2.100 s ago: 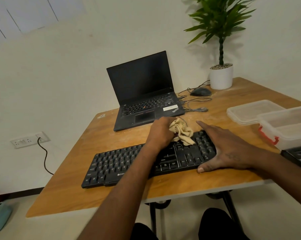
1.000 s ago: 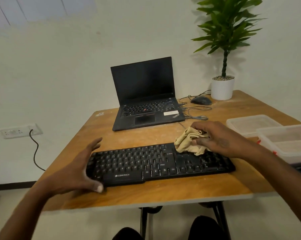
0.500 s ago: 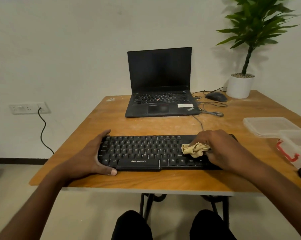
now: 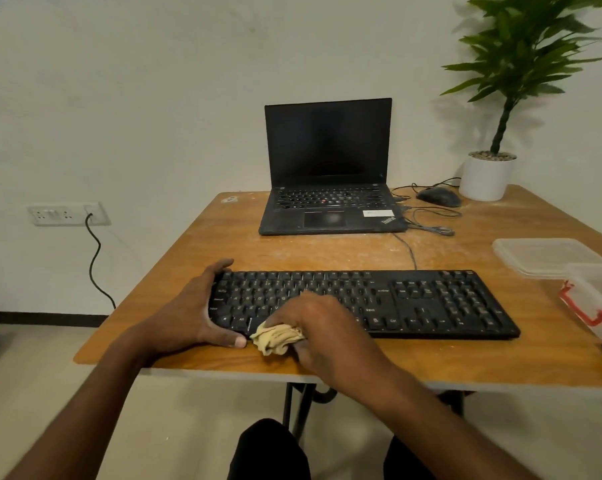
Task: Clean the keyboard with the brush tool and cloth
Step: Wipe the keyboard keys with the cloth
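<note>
Black keyboard (image 4: 379,303) lying flat near the front edge of the wooden table (image 4: 327,251), long side parallel to that edge. Left hand (image 4: 192,313) clasped over the keyboard's left end: fingers curled along the far corner, thumb pressed against the near edge. Right hand (image 4: 322,327) curled round a bunched beige cloth (image 4: 275,338), knuckles over the lower-left keys. Cloth poking out leftward from under the fingers, sitting on the keyboard's near edge and spilling onto the tabletop, just beside the left thumb. No sign of the brush tool.

Farther back, centred, an open black laptop (image 4: 329,174) with dark screen. To its right a black mouse (image 4: 438,196) with looped cables (image 4: 431,221), then a potted plant (image 4: 500,98) in a white pot at the far right corner. Along the right edge, clear plastic containers (image 4: 542,254), one with a red clasp. On the left wall, a socket panel (image 4: 67,213) with a dark cord hanging down.
</note>
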{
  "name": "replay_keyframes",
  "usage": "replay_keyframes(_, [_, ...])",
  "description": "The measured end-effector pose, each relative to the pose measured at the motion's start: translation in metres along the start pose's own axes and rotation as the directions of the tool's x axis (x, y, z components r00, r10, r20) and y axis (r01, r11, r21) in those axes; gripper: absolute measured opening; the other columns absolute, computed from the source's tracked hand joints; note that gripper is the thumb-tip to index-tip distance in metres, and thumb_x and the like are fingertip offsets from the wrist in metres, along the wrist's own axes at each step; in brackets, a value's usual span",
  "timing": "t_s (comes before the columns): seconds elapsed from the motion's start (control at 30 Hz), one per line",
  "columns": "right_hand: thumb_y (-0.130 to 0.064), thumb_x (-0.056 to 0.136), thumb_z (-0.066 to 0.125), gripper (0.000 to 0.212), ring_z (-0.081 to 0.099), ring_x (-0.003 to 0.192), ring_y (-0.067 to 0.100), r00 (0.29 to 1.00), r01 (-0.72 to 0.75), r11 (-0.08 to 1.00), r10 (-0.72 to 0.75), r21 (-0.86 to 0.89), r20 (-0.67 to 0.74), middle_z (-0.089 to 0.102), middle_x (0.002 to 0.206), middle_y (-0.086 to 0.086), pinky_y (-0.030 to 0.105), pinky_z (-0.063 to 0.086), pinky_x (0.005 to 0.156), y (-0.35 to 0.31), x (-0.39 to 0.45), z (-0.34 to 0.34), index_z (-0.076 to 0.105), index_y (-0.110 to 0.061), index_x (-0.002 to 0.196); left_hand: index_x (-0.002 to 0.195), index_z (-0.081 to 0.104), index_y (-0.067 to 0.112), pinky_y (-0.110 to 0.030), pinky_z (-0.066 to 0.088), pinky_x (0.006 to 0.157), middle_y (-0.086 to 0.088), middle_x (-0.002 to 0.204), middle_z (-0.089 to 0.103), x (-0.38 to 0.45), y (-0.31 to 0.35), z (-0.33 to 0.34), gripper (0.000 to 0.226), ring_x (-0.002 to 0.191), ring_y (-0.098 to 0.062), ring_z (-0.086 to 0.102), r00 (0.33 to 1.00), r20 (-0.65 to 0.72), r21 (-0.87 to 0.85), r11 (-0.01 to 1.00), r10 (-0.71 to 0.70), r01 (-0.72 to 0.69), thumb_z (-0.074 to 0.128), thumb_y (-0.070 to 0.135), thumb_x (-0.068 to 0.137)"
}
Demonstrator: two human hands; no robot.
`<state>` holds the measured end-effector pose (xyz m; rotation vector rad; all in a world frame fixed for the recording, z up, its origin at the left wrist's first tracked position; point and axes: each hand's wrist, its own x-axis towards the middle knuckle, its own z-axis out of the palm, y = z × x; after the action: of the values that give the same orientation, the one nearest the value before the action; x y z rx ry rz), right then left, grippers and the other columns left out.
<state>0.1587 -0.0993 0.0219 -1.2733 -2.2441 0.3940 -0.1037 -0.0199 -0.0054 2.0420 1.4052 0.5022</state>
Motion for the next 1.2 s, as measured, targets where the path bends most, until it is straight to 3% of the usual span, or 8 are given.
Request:
replay_keyframes(0.13, [-0.006, 0.081, 0.077, 0.032, 0.068, 0.086, 0.005, 0.987, -0.126, 0.895, 0.158, 0.428, -0.041, 0.075, 0.095, -0.01, 0.032, 0.058, 0.076, -0.003, -0.009, -0.008, 0.076, -0.027, 0.105, 0.152, 0.014, 0.064, -0.038, 0.043, 0.116, 0.013, 0.155, 0.032, -0.002, 0.0, 0.0, 0.137, 0.136, -0.007, 0.042, 1.0, 0.0, -0.016, 1.0, -0.002, 0.002, 0.099, 0.069, 0.045])
replay_keyframes(0.3, [0.0, 0.083, 0.076, 0.028, 0.075, 0.089, 0.02, 0.892, -0.263, 0.413, 0.448, 0.872, 0.057, 0.078, 0.095, 0.002, 0.035, 0.059, 0.078, 0.001, -0.021, -0.034, 0.073, -0.019, 0.104, 0.153, 0.01, 0.068, -0.04, 0.042, 0.118, 0.015, 0.162, 0.024, -0.015, 0.01, -0.002, 0.133, 0.144, -0.012, 0.038, 0.999, 0.032, -0.092, 0.995, -0.018, 0.021, 0.096, 0.067, 0.052])
replay_keyframes(0.47, [-0.019, 0.083, 0.08, 0.033, 0.073, 0.094, 0.022, 0.86, -0.266, 0.252, 0.498, 0.931, 0.111, 0.077, 0.103, 0.004, 0.037, 0.054, 0.078, 0.006, -0.023, -0.057, 0.071, -0.018, 0.114, 0.141, 0.05, 0.045, -0.015, 0.051, 0.096, 0.026, 0.136, 0.058, -0.042, 0.088, 0.029, 0.071, 0.124, 0.001, 0.057, 0.868, -0.482, -0.14, 0.968, 0.115, -0.206, 0.073, 0.074, 0.079])
replay_keyframes(0.53, [-0.036, 0.087, 0.074, 0.034, 0.072, 0.098, 0.022, 0.877, -0.24, 0.218, 0.466, 0.946, 0.115, 0.077, 0.106, 0.005, 0.038, 0.053, 0.081, 0.001, -0.024, -0.067, 0.071, -0.018, 0.116, 0.123, 0.065, 0.039, -0.024, 0.06, 0.082, 0.018, 0.113, 0.07, -0.052, 0.133, 0.048, 0.036, 0.104, -0.005, 0.068, 0.831, -0.553, -0.287, 0.923, 0.058, -0.255, 0.069, 0.058, 0.092])
replay_keyframes(0.67, [-0.053, 0.098, 0.047, 0.046, 0.071, 0.106, 0.026, 0.898, -0.177, 0.18, 0.432, 0.968, 0.084, 0.075, 0.11, 0.009, 0.047, 0.053, 0.098, -0.008, -0.028, -0.084, 0.073, -0.018, 0.114, 0.108, 0.07, 0.032, -0.028, 0.062, 0.079, 0.009, 0.099, 0.075, -0.044, 0.192, 0.072, 0.041, 0.09, -0.009, 0.073, 0.88, -0.469, -0.509, 0.836, -0.069, -0.205, 0.064, 0.061, 0.08])
replay_keyframes(0.8, [-0.054, 0.095, 0.048, 0.036, 0.072, 0.1, 0.013, 0.872, -0.091, 0.34, 0.482, 0.936, -0.09, 0.076, 0.107, -0.006, 0.04, 0.057, 0.091, -0.009, -0.033, -0.094, 0.071, -0.035, 0.116, 0.099, 0.072, 0.026, -0.027, 0.055, 0.066, 0.01, 0.079, 0.075, -0.023, 0.221, 0.074, 0.051, 0.07, -0.005, 0.069, 0.897, -0.415, -0.577, 0.806, -0.153, -0.13, 0.059, 0.072, 0.081])
replay_keyframes(0.93, [-0.049, 0.097, 0.046, 0.028, 0.07, 0.092, -0.001, 0.868, -0.067, 0.515, 0.452, 0.854, -0.205, 0.074, 0.101, -0.018, 0.018, 0.054, 0.074, -0.002, -0.039, -0.102, 0.067, -0.04, 0.114, 0.1, 0.074, 0.014, -0.015, 0.046, 0.052, 0.009, 0.066, 0.069, -0.011, 0.243, 0.075, 0.035, 0.057, -0.001, 0.063, 0.943, -0.301, -0.68, 0.725, -0.14, -0.109, 0.067, 0.048, 0.092])
replay_keyframes(1.2, [-0.066, 0.078, 0.074, 0.054, 0.068, 0.113, 0.019, 0.831, -0.044, 0.248, 0.547, 0.968, -0.103, 0.073, 0.118, -0.003, 0.049, 0.048, 0.103, 0.023, -0.058, -0.119, 0.067, -0.033, 0.122, 0.108, 0.076, 0.01, -0.049, 0.055, 0.097, -0.012, 0.106, 0.08, -0.007, 0.266, 0.065, 0.026, 0.102, -0.03, 0.077, 0.986, -0.088, -0.734, 0.678, -0.141, 0.032, 0.064, 0.03, 0.097])
